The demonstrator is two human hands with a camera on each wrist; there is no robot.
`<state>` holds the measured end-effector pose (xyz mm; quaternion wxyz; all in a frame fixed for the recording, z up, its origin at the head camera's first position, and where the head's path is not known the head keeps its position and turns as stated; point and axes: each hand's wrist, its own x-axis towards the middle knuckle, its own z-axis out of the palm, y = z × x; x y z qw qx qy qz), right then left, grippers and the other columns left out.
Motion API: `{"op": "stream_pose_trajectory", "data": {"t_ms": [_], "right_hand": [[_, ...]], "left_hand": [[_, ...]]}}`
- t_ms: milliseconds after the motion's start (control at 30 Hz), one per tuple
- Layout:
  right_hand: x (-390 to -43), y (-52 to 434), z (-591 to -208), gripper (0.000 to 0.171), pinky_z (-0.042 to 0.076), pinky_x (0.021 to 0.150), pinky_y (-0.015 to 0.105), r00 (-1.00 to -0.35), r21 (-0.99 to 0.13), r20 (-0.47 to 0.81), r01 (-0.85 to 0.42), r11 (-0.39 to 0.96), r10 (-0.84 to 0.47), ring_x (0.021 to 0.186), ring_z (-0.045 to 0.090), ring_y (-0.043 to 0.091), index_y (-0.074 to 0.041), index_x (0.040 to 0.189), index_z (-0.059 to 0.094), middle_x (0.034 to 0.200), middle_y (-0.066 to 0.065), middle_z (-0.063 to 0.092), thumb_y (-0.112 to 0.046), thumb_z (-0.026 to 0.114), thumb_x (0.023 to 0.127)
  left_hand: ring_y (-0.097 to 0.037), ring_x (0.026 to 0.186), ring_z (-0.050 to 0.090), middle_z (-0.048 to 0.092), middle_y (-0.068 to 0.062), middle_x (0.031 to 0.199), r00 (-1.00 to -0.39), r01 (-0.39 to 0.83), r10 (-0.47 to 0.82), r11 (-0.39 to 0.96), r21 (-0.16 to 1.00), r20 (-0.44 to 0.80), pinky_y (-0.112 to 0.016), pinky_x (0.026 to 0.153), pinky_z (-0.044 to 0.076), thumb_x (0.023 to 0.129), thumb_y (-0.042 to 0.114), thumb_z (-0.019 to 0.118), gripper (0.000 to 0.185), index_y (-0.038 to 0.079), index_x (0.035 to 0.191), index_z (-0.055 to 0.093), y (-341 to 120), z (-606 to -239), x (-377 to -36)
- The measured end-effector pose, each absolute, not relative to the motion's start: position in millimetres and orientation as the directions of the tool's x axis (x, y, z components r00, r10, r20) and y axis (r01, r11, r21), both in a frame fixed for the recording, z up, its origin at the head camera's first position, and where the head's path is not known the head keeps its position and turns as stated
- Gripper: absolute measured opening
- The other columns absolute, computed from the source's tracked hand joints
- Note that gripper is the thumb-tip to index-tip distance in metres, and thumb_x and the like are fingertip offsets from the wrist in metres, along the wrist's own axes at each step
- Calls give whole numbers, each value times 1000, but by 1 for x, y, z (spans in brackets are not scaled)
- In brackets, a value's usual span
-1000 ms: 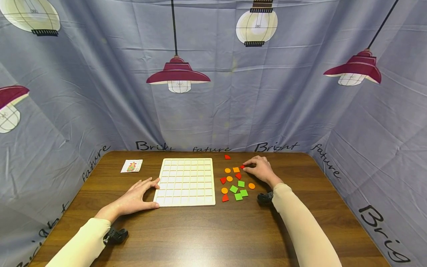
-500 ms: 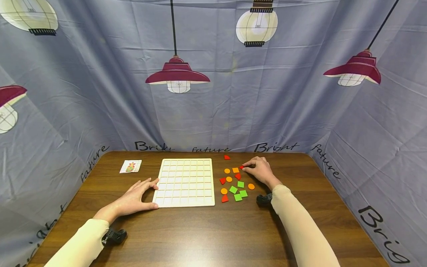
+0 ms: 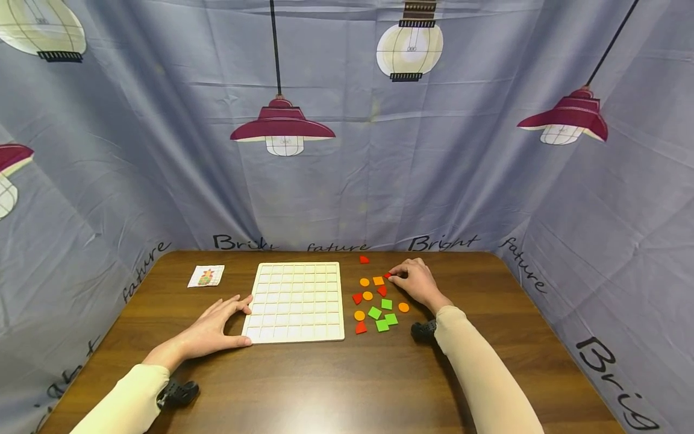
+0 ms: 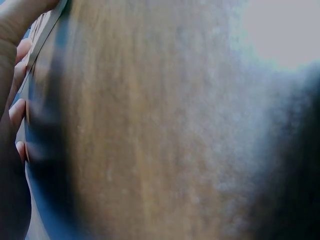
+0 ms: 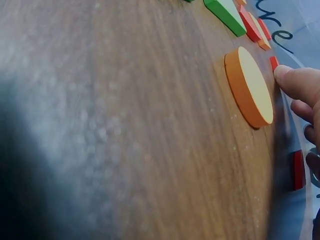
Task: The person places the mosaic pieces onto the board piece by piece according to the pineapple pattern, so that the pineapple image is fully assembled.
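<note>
Beside the scattered coloured wooden shapes [image 3: 375, 301] on the brown tabletop [image 3: 336, 386], the right hand [image 3: 414, 282] is still pinching the small red wooden piece [image 3: 387, 275] with curled fingers, barely shifting, while the left hand [image 3: 208, 328] keeps resting flat-fingered against the pale wooden grid board [image 3: 295, 301], steadying it.

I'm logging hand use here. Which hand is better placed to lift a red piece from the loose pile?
The right hand: its fingertips are already at a red piece, beside the pile. The left hand lies flat at the grid board, across from the pieces.
</note>
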<state>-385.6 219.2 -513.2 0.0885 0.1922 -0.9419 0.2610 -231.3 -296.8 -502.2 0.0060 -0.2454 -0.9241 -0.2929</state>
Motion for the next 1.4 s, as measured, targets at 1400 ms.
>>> {"op": "stream_pose_trajectory", "data": {"t_ms": [1400], "right_hand": [[-389, 3, -497, 12, 40, 84, 32, -798, -417, 121, -580, 699, -590, 95, 44, 13, -30, 107, 78, 101, -14, 62, -35, 71, 98]], "left_hand": [[-49, 146, 31, 43, -15, 158, -876, 467, 446, 691, 551, 182, -69, 116, 13, 83, 49, 82, 54, 16, 118, 58, -298, -508, -230]]}}
